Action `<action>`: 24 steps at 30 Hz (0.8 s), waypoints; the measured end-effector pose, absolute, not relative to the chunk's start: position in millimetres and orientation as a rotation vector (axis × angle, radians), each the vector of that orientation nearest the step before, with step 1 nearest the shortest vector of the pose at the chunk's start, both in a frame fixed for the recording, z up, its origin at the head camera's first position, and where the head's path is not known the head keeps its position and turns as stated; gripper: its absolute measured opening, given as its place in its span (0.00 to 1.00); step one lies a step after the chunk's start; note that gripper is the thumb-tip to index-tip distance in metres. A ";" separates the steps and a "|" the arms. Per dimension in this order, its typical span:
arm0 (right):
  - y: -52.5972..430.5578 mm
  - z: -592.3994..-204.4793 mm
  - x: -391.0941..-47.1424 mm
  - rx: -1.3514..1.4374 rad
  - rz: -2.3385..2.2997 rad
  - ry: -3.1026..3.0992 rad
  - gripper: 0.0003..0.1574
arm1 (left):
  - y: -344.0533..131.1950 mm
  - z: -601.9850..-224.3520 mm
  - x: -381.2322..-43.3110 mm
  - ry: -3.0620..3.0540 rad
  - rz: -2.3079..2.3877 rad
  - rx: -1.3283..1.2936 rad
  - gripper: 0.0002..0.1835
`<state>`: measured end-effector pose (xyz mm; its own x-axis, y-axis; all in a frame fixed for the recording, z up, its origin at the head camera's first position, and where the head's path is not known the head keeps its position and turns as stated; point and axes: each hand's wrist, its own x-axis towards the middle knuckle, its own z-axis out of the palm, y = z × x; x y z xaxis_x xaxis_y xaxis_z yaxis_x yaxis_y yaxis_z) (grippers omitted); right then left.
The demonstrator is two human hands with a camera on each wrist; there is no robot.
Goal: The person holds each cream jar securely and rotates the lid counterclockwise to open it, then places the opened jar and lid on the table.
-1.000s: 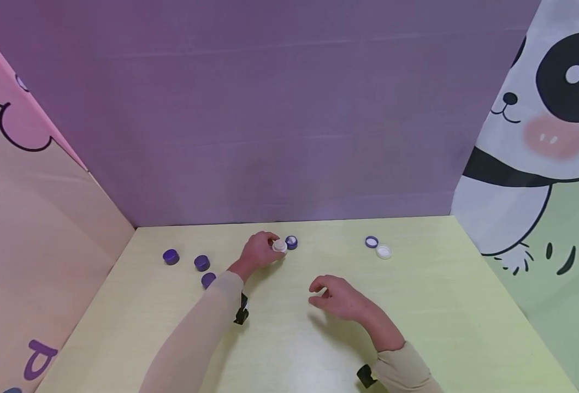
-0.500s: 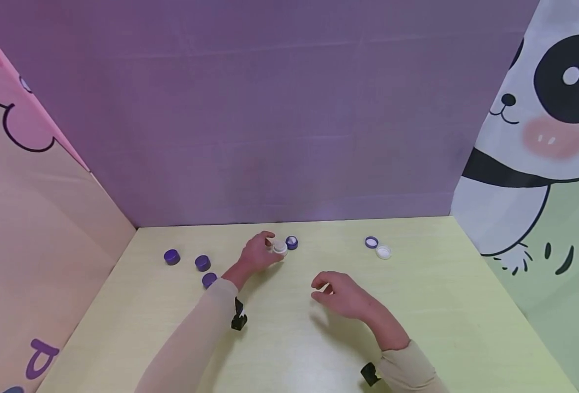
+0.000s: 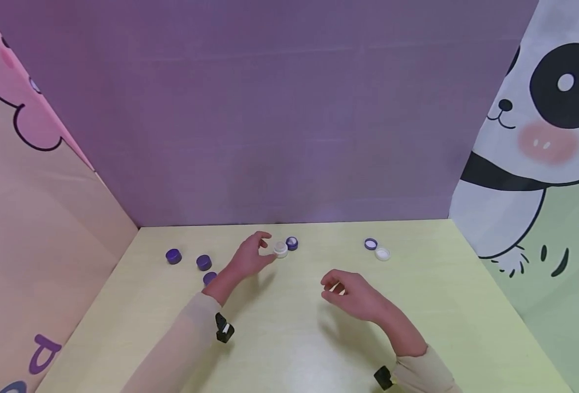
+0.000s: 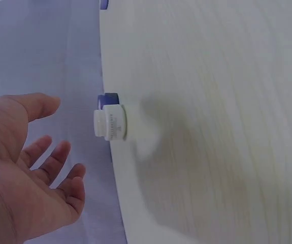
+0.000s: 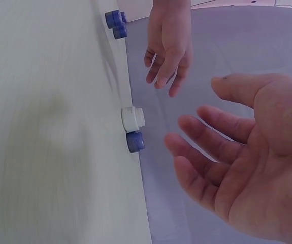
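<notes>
A small white jar [image 3: 280,250] stands upright on the counter [image 3: 289,338] beside a purple cap [image 3: 291,243], just right of the nearer left hand [image 3: 248,258], whose fingers are spread and empty, while the right hand [image 3: 352,296], fingers also apart, hovers farther off.

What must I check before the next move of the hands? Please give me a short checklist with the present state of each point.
1. Left hand apart from the white jar: ok, the wrist views show a gap.
2. White jar upright on the table: ok.
3. Right hand holding nothing: ok.
4. Gap between the white jar and the purple piece beside it: cannot tell, they may touch.
5. Purple cap by the left wrist fully visible in the head view: not ok, the arm partly covers it.
</notes>
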<state>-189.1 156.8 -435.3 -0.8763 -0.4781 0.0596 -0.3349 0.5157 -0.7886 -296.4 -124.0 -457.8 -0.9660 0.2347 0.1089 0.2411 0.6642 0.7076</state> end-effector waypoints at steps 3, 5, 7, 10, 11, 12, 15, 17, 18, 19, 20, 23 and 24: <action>157.8 -434.4 -187.0 -0.690 -1.300 2.576 0.09 | -127.3 -453.3 -287.9 -2.862 -1.257 -0.446 0.25; 157.9 -433.9 -185.2 -0.687 -1.303 2.564 0.09 | -130.9 -451.0 -282.0 -2.871 -1.264 -0.452 0.23; 158.5 -434.2 -183.1 -0.680 -1.306 2.545 0.09 | -135.3 -449.3 -276.0 -2.875 -1.265 -0.450 0.21; 159.5 -437.0 -179.6 -0.673 -1.297 2.521 0.09 | -144.4 -448.7 -266.9 -2.872 -1.277 -0.447 0.19; 159.6 -438.3 -178.7 -0.669 -1.294 2.514 0.08 | -148.3 -449.4 -264.2 -2.871 -1.278 -0.447 0.18; 159.3 -439.6 -177.8 -0.667 -1.292 2.506 0.08 | -152.6 -450.2 -261.5 -2.868 -1.273 -0.451 0.17; 156.5 -443.2 -176.9 -0.693 -1.288 2.489 0.08 | -166.1 -451.0 -253.4 -2.858 -1.268 -0.421 0.15; 153.9 -444.7 -177.2 -0.714 -1.290 2.470 0.08 | -176.2 -450.9 -247.9 -2.849 -1.260 -0.402 0.14; 152.8 -445.3 -177.7 -0.722 -1.287 2.462 0.08 | -181.4 -450.7 -245.2 -2.845 -1.257 -0.392 0.14; 151.9 -445.6 -178.1 -0.728 -1.283 2.457 0.08 | -186.4 -450.5 -242.8 -2.839 -1.264 -0.377 0.13; 151.4 -445.6 -178.6 -0.732 -1.280 2.454 0.08 | -191.7 -450.7 -240.8 -2.834 -1.260 -0.379 0.13; 150.8 -444.5 -180.1 -0.735 -1.264 2.450 0.08 | -207.0 -452.2 -236.9 -2.823 -1.263 -0.343 0.13; 150.7 -443.8 -180.8 -0.738 -1.261 2.449 0.08 | -212.3 -452.9 -236.2 -2.818 -1.258 -0.329 0.12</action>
<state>-180.8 150.7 -443.8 -0.8272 -0.5615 -0.0209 -0.3091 0.4858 -0.8176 -236.2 -212.3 -452.9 -0.9768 0.1772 0.1203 0.2079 0.6493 0.7316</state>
